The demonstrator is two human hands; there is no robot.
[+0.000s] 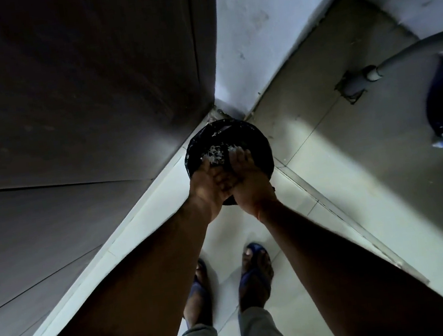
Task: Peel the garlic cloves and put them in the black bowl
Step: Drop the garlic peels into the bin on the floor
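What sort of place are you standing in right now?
Probably a utility corner of a home: tiled floor, a grey drain pipe entering it, and a black-lined bin holding white peels.
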